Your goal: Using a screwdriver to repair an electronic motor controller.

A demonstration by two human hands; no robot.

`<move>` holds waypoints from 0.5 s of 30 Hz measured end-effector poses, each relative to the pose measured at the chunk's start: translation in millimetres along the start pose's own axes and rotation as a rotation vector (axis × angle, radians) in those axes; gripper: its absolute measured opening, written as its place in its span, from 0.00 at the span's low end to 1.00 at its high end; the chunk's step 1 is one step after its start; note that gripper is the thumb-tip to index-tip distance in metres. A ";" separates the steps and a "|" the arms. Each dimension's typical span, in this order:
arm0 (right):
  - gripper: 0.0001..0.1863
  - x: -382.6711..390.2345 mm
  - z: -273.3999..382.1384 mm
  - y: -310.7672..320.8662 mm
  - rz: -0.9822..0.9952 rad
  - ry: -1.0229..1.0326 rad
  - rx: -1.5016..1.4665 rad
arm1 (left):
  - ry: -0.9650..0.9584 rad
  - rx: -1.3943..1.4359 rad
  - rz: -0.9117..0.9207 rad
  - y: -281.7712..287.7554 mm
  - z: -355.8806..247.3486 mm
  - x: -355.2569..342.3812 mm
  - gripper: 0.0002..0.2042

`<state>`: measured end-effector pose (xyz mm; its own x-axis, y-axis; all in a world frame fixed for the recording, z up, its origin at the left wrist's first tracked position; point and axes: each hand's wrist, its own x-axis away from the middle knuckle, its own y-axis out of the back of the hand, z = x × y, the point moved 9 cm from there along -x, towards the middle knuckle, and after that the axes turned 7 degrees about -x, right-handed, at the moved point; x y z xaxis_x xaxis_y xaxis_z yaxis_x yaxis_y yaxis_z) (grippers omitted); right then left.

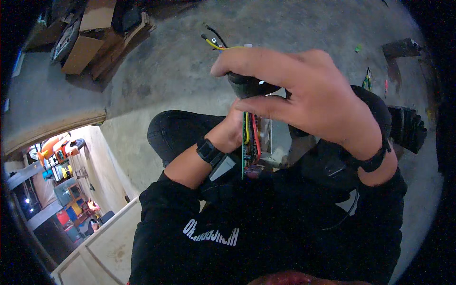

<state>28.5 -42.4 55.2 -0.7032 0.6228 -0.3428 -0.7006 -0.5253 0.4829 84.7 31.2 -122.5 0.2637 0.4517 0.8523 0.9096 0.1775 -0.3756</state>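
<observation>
My right hand (308,90) is closed, its thumb and fingers round a black rounded handle (251,86) whose lower end is hidden. Just under it, my left hand (232,126) grips a green circuit board (244,147) standing on edge; its fingers are mostly covered by the right hand and the board. A red wire (256,135) and a yellow wire (247,128) run along the board. Loose black and yellow wire ends (212,42) stick out beyond my right hand. A pale grey wedge-shaped piece (222,168) shows beside my left wrist.
Opened cardboard boxes (88,47) lie at the far left. Green-handled pliers (367,78), a small red item (386,86) and a small green piece (357,48) rest on the concrete floor at right. Beyond my right knee sits a black object (407,128). A wooden panel (107,242) stands lower left.
</observation>
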 end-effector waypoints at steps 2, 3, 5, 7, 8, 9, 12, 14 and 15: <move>0.23 1.5 3.4 -0.3 -0.043 -0.013 0.055 | -0.023 -0.095 -0.002 9.5 4.0 -5.3 0.19; 0.23 3.2 5.3 -0.9 -0.065 -0.018 0.082 | -0.077 -0.192 0.018 12.4 2.1 -6.8 0.19; 0.24 7.9 5.3 2.7 -0.162 -0.025 0.129 | -0.153 -0.268 0.076 12.3 -1.8 -5.9 0.19; 0.24 13.1 9.8 1.3 -0.212 -0.021 0.209 | -0.192 -0.240 0.141 6.7 -2.8 -4.6 0.19; 0.24 15.6 14.7 -2.3 -0.213 -0.014 0.265 | -0.208 -0.223 0.170 3.9 -2.7 -3.6 0.19; 0.24 15.6 15.8 -3.0 -0.220 -0.022 0.289 | -0.222 -0.205 0.202 0.3 -4.7 -3.2 0.19; 0.24 14.7 16.9 -3.9 -0.242 -0.063 0.281 | -0.292 -0.163 0.271 -6.0 -10.5 1.6 0.19; 0.24 14.3 14.5 -3.2 -0.238 -0.023 0.254 | -0.340 -0.137 0.334 -14.3 -13.4 0.1 0.19; 0.24 14.1 11.7 -3.1 -0.211 -0.036 0.252 | -0.368 -0.131 0.362 -18.1 -14.5 -0.6 0.19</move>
<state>22.2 -25.3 58.3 -0.5381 0.7250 -0.4299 -0.7752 -0.2254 0.5902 72.7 15.0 -110.9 0.4594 0.7448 0.4840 0.8202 -0.1466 -0.5529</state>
